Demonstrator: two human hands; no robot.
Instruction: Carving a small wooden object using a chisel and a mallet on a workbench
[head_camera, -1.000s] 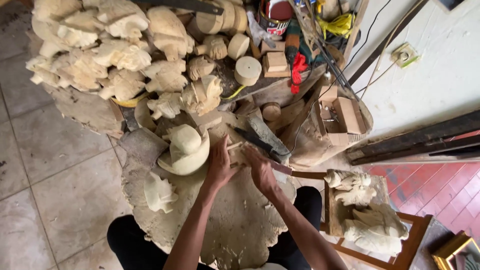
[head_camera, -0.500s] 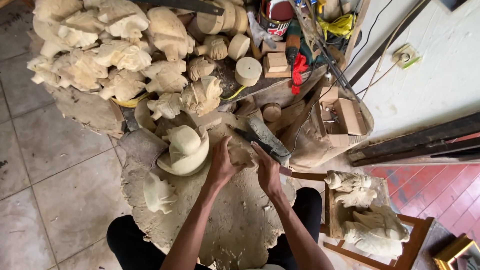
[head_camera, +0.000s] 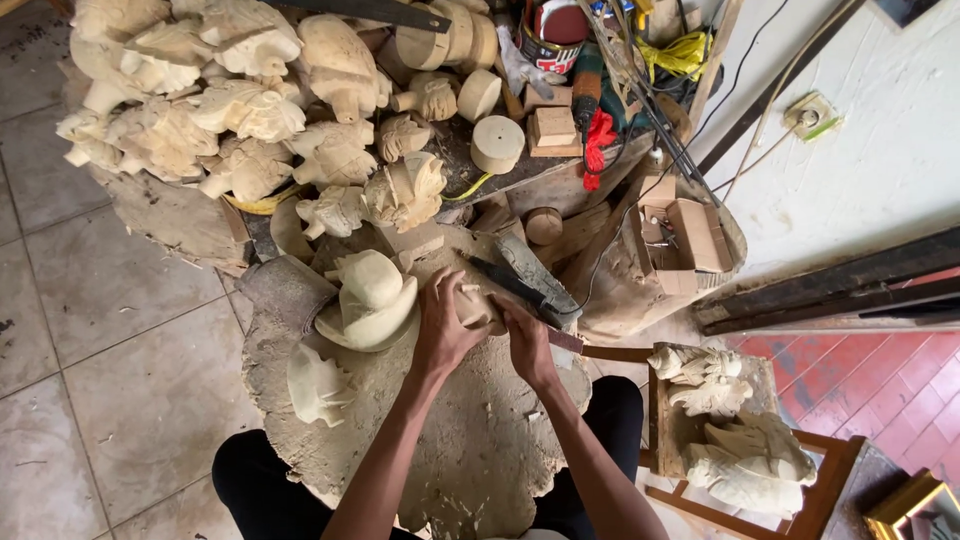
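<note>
Since a second ago my left hand (head_camera: 445, 330) has shifted right, clasping the small wood carving (head_camera: 478, 305) on the worktop (head_camera: 480, 440); right hand (head_camera: 522, 340) grips a chisel (head_camera: 555, 335) against it. Head view: one piece, light, stiff, thin edges fragile, best held around its body. Two hands, one chisel.

I see an open brown cardboard box (head_camera: 688, 236) right of the block, and a round red-labelled tin (head_camera: 553, 30) at top.
</note>
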